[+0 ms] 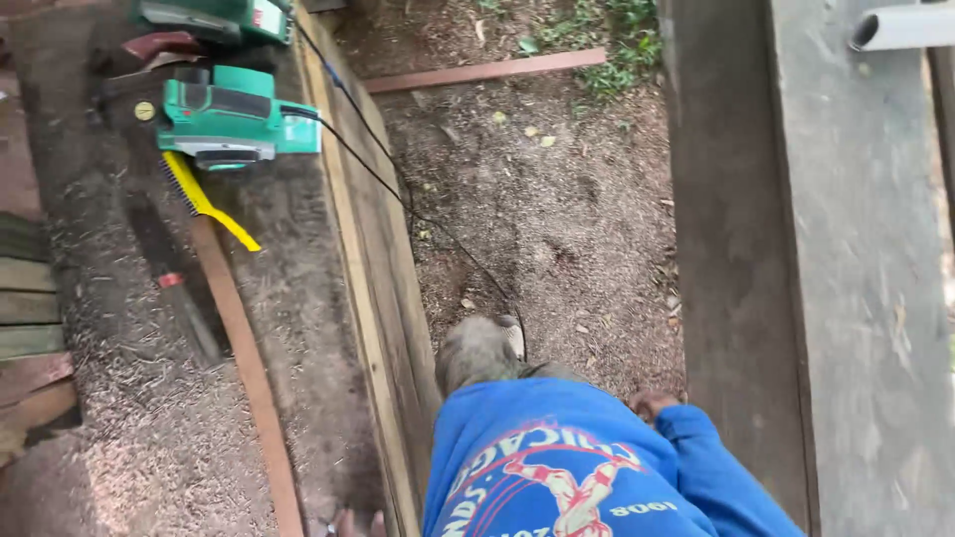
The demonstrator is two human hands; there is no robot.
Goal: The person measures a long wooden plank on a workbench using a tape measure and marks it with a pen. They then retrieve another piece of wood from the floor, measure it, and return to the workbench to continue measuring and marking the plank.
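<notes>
Only the fingertips of my left hand (358, 522) show at the bottom edge, resting on the sawdust-covered workbench (119, 418) near its front planks. My right hand (652, 403) pokes out of a blue sleeve (711, 457) low at my side, close to a tall grey beam (856, 298). Nothing is visible in either hand, and both are mostly hidden. A green electric planer (229, 114) lies at the far end of the bench, well away from both hands. My grey shoe (477, 350) stands on the dirt beside the bench.
A yellow-handled brush (204, 199) and a long thin wooden strip (244, 358) lie on the bench. A second green power tool (214, 15) sits at the top. A black cord (398, 189) runs to the ground. A white pipe (900, 28) is top right.
</notes>
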